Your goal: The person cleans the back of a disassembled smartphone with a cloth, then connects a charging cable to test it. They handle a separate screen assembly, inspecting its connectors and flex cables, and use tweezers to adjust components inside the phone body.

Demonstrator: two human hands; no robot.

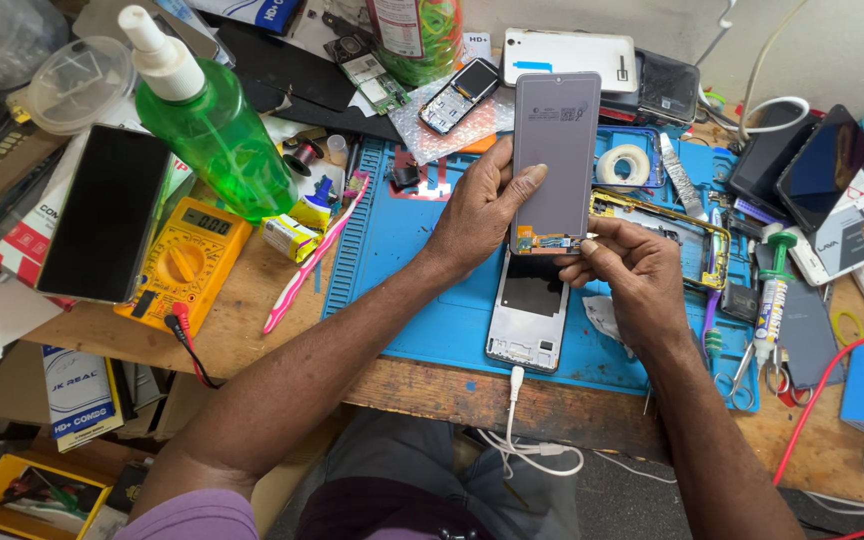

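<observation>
Display panel: a flat grey rectangular phone screen panel (555, 150), back side up, held upright above the mat, flex connector at its lower edge.
Phone frame: a white rectangular phone body (529, 315), open, lying flat on the blue mat just below the panel.

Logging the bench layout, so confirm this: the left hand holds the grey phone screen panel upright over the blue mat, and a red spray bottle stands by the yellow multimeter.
One detail is wrong: the spray bottle is green, not red, as the head view shows. The rest holds: the left hand holds the grey screen panel upright over the blue mat, and the bottle stands by the yellow multimeter.
</observation>
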